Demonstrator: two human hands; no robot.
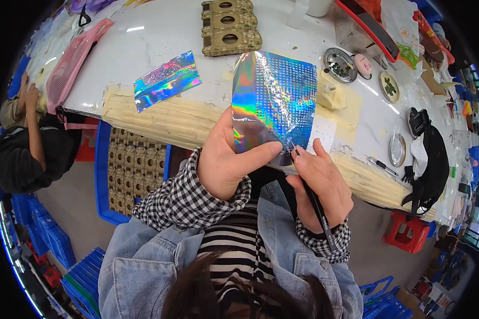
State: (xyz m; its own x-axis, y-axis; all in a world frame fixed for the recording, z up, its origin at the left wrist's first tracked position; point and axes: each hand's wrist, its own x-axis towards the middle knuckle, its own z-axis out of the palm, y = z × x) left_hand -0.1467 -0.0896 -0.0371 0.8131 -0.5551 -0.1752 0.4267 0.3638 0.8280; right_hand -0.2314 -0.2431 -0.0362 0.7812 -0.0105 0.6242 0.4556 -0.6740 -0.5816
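My left hand (pixel 223 159) is closed on the lower left of a shiny holographic sheet (pixel 282 95) covered with rows of small raised dots. Its thumb presses on the sheet's front, near the bottom edge. Black tweezers (pixel 316 207) lie in my right hand (pixel 324 186), pinched between thumb and fingers, with their tips at the sheet's lower edge. Whether a dot sits between the tips is too small to tell. A smaller holographic piece (pixel 167 80) rests on the table to the left. Beyond the sheet lie several joined camouflage-patterned parts (pixel 230 29) with oval openings.
Yellowish tape pads the table edge (pixel 149 119). A blue crate (pixel 102 165) of camouflage parts stands below left. Rightward are a metal dish (pixel 339 65), a round lid with a green shape (pixel 389 86) and a black bag (pixel 436 165). Another person (pixel 24 154) works at far left.
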